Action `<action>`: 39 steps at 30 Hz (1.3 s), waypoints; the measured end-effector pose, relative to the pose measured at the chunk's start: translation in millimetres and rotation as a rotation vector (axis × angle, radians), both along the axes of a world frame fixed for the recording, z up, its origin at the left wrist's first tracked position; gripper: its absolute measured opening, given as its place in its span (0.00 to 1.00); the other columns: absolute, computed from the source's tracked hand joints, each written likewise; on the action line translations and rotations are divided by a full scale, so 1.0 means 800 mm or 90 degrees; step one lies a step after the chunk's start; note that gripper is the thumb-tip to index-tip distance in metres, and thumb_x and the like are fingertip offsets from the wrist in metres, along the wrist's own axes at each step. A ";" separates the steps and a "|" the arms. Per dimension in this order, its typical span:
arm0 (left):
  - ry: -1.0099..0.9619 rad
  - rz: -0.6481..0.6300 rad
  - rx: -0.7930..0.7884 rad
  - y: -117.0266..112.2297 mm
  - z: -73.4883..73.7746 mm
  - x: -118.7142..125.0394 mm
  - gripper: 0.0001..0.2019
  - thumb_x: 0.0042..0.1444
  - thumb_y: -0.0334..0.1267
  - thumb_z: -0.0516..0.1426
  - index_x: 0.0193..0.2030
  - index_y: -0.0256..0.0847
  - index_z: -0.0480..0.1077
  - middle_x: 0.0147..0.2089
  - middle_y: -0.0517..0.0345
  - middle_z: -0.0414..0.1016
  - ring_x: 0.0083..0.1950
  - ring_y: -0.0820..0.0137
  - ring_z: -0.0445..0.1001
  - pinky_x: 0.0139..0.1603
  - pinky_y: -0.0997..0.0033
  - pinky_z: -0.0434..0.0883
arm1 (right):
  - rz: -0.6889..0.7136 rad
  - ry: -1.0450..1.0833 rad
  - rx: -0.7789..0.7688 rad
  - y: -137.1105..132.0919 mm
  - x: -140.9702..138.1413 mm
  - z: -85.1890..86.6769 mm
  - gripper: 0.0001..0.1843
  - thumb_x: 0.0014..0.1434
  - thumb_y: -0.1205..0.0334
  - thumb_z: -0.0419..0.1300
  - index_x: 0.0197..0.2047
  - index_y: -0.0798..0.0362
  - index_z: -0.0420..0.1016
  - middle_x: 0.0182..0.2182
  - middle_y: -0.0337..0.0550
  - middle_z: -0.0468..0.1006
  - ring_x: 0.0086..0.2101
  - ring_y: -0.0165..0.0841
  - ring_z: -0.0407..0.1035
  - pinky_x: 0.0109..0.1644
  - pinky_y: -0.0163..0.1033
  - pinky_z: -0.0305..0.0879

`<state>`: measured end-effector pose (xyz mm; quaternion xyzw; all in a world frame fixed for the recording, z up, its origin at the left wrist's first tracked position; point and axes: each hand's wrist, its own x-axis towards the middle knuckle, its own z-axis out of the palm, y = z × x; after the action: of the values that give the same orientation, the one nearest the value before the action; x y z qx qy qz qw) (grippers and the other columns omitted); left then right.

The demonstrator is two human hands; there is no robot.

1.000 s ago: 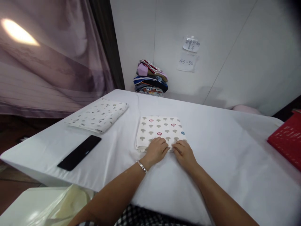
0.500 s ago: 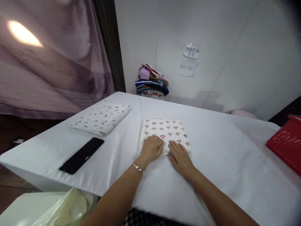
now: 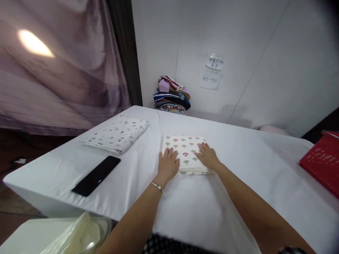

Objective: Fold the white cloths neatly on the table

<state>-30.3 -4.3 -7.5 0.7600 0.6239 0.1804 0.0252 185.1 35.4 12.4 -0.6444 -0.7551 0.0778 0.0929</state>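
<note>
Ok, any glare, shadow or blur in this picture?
Head view: bright glare on the curtain, soft shadow on the wall; same head view: dark, blurred upper right corner, while print on the folded cloth looks fairly clear.

White mushroom-print cloth point(image 3: 185, 149), folded into rectangle, flat on table point(image 3: 254, 155).

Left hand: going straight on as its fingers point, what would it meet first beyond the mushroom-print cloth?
The left hand would probably meet the stack of folded fabrics by the wall, though depth is unclear.
</note>
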 end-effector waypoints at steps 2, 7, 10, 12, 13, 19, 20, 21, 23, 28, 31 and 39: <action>-0.005 -0.004 -0.029 0.000 0.002 -0.001 0.21 0.62 0.42 0.43 0.61 0.45 0.59 0.67 0.54 0.53 0.69 0.60 0.46 0.65 0.43 0.45 | -0.021 -0.023 -0.017 0.008 0.008 -0.014 0.32 0.63 0.48 0.43 0.66 0.54 0.49 0.66 0.49 0.44 0.64 0.42 0.37 0.62 0.55 0.46; -0.027 -0.014 -0.091 0.000 0.005 -0.005 0.22 0.62 0.43 0.43 0.62 0.47 0.57 0.68 0.57 0.49 0.69 0.61 0.42 0.64 0.43 0.46 | -0.014 -0.029 -0.021 0.008 0.013 -0.028 0.34 0.63 0.46 0.40 0.67 0.54 0.46 0.67 0.47 0.41 0.65 0.41 0.35 0.61 0.48 0.51; -0.048 -0.013 -0.130 0.002 0.014 -0.008 0.22 0.60 0.44 0.45 0.61 0.46 0.58 0.69 0.56 0.49 0.69 0.61 0.43 0.64 0.45 0.47 | -0.022 -0.029 -0.038 0.006 0.011 -0.024 0.34 0.63 0.45 0.39 0.67 0.53 0.45 0.67 0.45 0.40 0.65 0.39 0.33 0.61 0.47 0.51; -0.059 0.002 -0.134 0.008 0.025 -0.009 0.21 0.59 0.44 0.47 0.59 0.46 0.61 0.68 0.54 0.51 0.69 0.60 0.45 0.64 0.46 0.48 | -0.025 -0.022 -0.053 0.004 0.009 -0.021 0.34 0.63 0.45 0.39 0.67 0.54 0.44 0.67 0.44 0.39 0.65 0.39 0.31 0.62 0.47 0.50; -0.062 0.013 -0.123 0.012 0.032 -0.010 0.21 0.59 0.44 0.48 0.58 0.45 0.62 0.67 0.53 0.53 0.68 0.60 0.46 0.64 0.47 0.48 | -0.026 -0.017 -0.058 0.004 0.008 -0.020 0.34 0.63 0.45 0.39 0.68 0.54 0.43 0.67 0.44 0.38 0.65 0.38 0.31 0.62 0.46 0.50; -0.067 0.111 -0.057 0.054 0.040 -0.010 0.25 0.60 0.46 0.45 0.62 0.38 0.55 0.69 0.47 0.47 0.68 0.57 0.45 0.63 0.48 0.50 | -0.034 -0.003 -0.063 0.002 0.006 -0.020 0.34 0.63 0.46 0.39 0.68 0.53 0.43 0.67 0.43 0.37 0.65 0.37 0.30 0.62 0.45 0.49; -0.069 0.126 -0.069 0.060 0.033 -0.010 0.26 0.60 0.46 0.44 0.63 0.38 0.54 0.69 0.46 0.46 0.68 0.56 0.46 0.63 0.48 0.51 | -0.035 -0.004 -0.062 0.002 0.006 -0.021 0.34 0.63 0.46 0.39 0.68 0.53 0.43 0.67 0.43 0.38 0.65 0.37 0.30 0.61 0.45 0.49; -0.072 0.135 -0.079 0.063 0.025 -0.010 0.26 0.61 0.46 0.43 0.63 0.39 0.54 0.69 0.46 0.46 0.68 0.56 0.47 0.62 0.48 0.52 | -0.035 -0.006 -0.062 0.002 0.006 -0.021 0.34 0.63 0.46 0.39 0.67 0.52 0.43 0.67 0.43 0.38 0.65 0.37 0.30 0.61 0.45 0.49; -0.080 0.143 -0.079 0.067 0.009 -0.010 0.24 0.61 0.45 0.41 0.63 0.40 0.54 0.69 0.48 0.47 0.67 0.57 0.50 0.61 0.49 0.54 | -0.030 -0.013 -0.063 0.001 0.006 -0.021 0.33 0.63 0.46 0.39 0.68 0.51 0.42 0.67 0.43 0.37 0.65 0.37 0.30 0.61 0.45 0.50; -0.098 0.141 -0.044 0.066 -0.008 -0.013 0.22 0.62 0.41 0.39 0.62 0.40 0.54 0.69 0.49 0.48 0.65 0.61 0.54 0.61 0.52 0.55 | -0.024 -0.074 -0.086 0.010 0.003 -0.008 0.33 0.62 0.46 0.39 0.67 0.51 0.45 0.67 0.46 0.40 0.65 0.40 0.34 0.62 0.50 0.46; -0.095 0.137 -0.036 0.065 -0.004 -0.014 0.22 0.63 0.40 0.39 0.61 0.40 0.55 0.68 0.48 0.49 0.64 0.62 0.56 0.60 0.54 0.57 | -0.003 -0.094 -0.078 0.028 -0.007 0.003 0.33 0.62 0.44 0.40 0.66 0.52 0.48 0.67 0.49 0.42 0.64 0.43 0.35 0.63 0.54 0.39; -0.114 0.162 -0.031 0.062 0.000 -0.015 0.21 0.63 0.38 0.40 0.60 0.40 0.58 0.67 0.48 0.53 0.60 0.61 0.62 0.58 0.56 0.59 | 0.010 -0.086 0.008 0.063 -0.019 -0.022 0.32 0.64 0.46 0.38 0.65 0.55 0.50 0.66 0.49 0.44 0.64 0.40 0.36 0.64 0.52 0.35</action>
<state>-42.5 45.7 -7.6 0.6547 0.7146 0.2344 0.0760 169.6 85.5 -5.1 -0.6416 -0.7651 0.0299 0.0452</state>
